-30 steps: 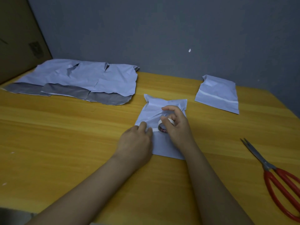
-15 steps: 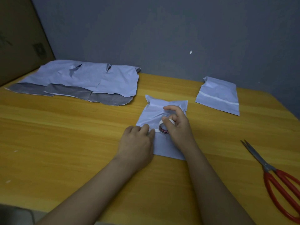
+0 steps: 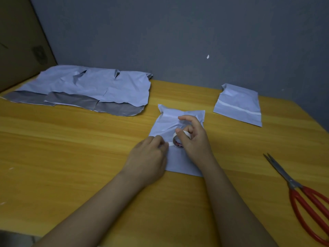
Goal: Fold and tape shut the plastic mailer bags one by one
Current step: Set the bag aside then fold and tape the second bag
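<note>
A folded white mailer bag (image 3: 170, 122) lies on the wooden table (image 3: 71, 157) in front of me. My right hand (image 3: 194, 139) grips a small roll of white tape (image 3: 179, 139) standing on the bag's middle. A short strip of tape runs left from the roll. My left hand (image 3: 149, 157) presses its fingertips on that strip at the bag's left edge. A taped bag (image 3: 238, 104) lies at the back right. Several unfolded bags (image 3: 85, 90) lie overlapped at the back left.
Red-handled scissors (image 3: 302, 193) lie shut near the table's right edge. A grey wall stands behind the table, and a brown cardboard panel (image 3: 19, 41) leans at the far left.
My left hand slid slightly left along the tape strip. The right hand kept hold of the roll and barely moved.
</note>
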Motion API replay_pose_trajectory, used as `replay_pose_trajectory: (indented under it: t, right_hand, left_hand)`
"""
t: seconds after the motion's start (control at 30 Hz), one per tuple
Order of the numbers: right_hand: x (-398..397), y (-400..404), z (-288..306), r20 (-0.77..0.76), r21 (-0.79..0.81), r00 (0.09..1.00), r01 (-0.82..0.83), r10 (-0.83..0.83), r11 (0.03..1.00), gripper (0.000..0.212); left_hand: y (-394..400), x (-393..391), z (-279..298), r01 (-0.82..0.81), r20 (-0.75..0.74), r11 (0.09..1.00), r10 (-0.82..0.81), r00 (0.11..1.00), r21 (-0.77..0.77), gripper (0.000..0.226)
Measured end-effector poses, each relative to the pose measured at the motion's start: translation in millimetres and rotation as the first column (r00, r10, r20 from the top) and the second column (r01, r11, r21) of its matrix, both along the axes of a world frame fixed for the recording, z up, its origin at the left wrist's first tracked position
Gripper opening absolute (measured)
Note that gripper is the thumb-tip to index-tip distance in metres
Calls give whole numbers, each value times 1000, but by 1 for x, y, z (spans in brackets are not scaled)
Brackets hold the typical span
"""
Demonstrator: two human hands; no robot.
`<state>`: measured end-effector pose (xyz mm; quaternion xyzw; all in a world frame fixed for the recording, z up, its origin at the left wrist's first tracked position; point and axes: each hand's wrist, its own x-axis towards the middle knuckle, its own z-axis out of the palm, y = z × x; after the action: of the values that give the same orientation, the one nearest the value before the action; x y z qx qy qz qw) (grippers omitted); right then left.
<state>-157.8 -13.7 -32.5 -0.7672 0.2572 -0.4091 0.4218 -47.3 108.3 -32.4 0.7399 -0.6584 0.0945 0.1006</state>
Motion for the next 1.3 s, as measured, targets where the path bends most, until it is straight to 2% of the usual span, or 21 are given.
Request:
replay_pose_trajectory:
  t: [0.17,0.37,0.57,0.9,0.97,1.07,1.17,1.3]
  right_hand:
    - [0,1,0,-11,-4,1000,18,-18,1000,21]
    - [0,3,1,-17,10,999,44,-44,999,20]
    - [-1,2,1,-21,30,999,27,-27,999,21]
    - [-2,4,2,-23,60,999,23,-22,998,20]
    - [-3,4,2,-23,70,1000,20,-19,997,21]
    - [-4,3,2,-25,77,999,21,-19,997,21]
    - [-5,1,2,-30,90,999,30,-28,996,21]
    - [-7,0,2,-25,171,999,30,-26,985,13]
  left_hand:
    - [7,4,1,3,-54,999,-1,999,50,50]
    - [14,7,4,16,-213,993,9,977,117,75]
    - [14,5,-1,-95,-77,990,103,992,101,51]
    - [10,-2,6,-79,52,996,76,996,52,45]
    - [5,-2,8,-35,6,997,35,999,71,45]
    - [-2,0,9,36,-110,995,-26,994,93,58]
    - [-3,1,9,18,-125,997,-9,992,69,57]
    - [-4,2,9,-6,-116,1000,9,993,30,71]
